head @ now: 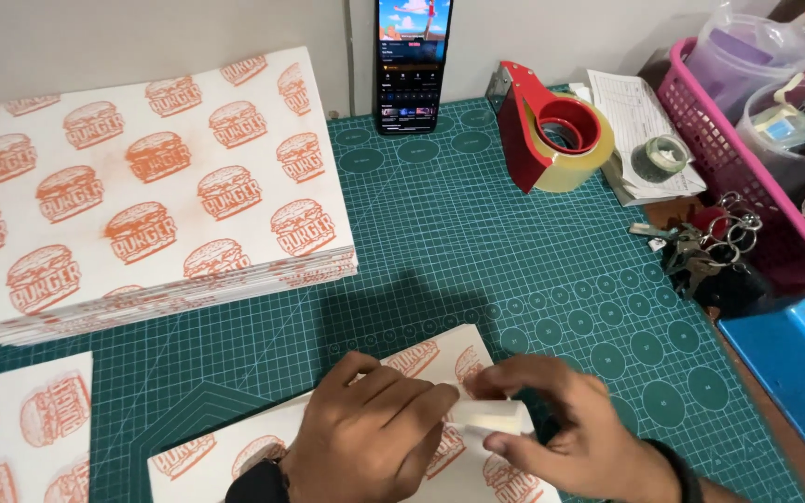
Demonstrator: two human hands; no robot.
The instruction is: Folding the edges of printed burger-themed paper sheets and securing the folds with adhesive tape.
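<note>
My left hand (pixel 365 433) lies flat at the bottom centre of the frame, fingers spread and pressing down on the printed paper sheet (pixel 421 373) that sits on the green cutting mat (pixel 477 251). My right hand (pixel 561 428), just beside it, pinches a small whitish piece (pixel 491 419), tape or a folded strip as far as I can tell, between thumb and forefinger, right at the sheet's surface.

To do this well, I judge I should keep the left palm firm so the sheet cannot slide, and lay the piece down from 1 end, smoothing as I go.

The stack of printed sheets (pixel 160 196) fills the upper left; the red tape dispenser (pixel 552 130) stands upper right of centre, well apart.
</note>
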